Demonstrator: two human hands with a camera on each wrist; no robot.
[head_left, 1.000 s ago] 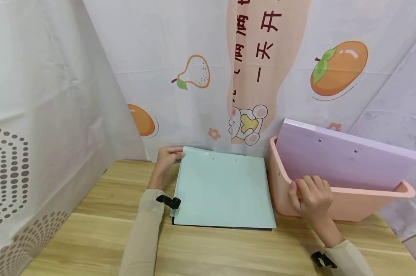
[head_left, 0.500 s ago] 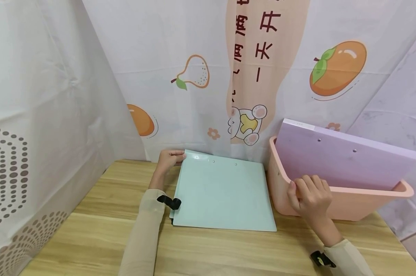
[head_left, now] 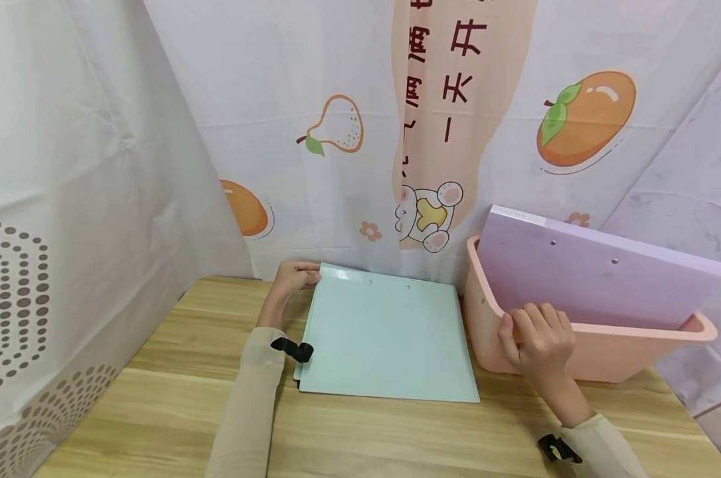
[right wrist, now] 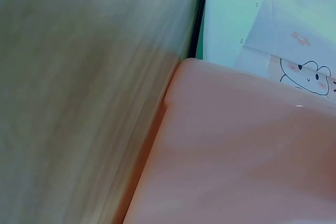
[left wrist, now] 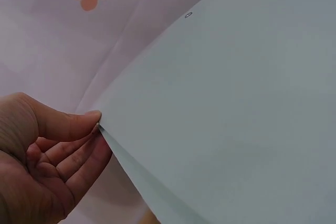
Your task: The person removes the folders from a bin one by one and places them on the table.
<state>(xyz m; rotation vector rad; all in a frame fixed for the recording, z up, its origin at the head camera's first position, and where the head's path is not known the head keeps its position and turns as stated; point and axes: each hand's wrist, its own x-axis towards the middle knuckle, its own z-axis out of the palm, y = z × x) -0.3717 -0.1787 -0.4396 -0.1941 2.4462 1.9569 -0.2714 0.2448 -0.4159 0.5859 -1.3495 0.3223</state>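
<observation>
A mint-green folder (head_left: 390, 335) lies on the wooden table, its back edge by the curtain. My left hand (head_left: 293, 277) pinches its back left corner; in the left wrist view the thumb and fingers of the left hand (left wrist: 58, 150) meet at the corner of the green cover (left wrist: 226, 98). On the right, my right hand (head_left: 540, 338) grips the front rim of a pink bin (head_left: 611, 355). A purple folder (head_left: 581, 279) leans inside that bin. The right wrist view shows the pink bin wall (right wrist: 236, 145) beside the table, with the hand itself not clearly visible.
The wooden table (head_left: 175, 398) extends left and in front of the folder. A printed white curtain (head_left: 277, 66) hangs along its back edge, and another covering (head_left: 97, 166) hangs at the left. The pink bin stands close to the green folder's right side.
The green folder's top cover has lowered, its back edge dropping slightly and its front edge now covering the dark strip beneath. My left hand has moved down a little with it; my right hand stays on the rim.
</observation>
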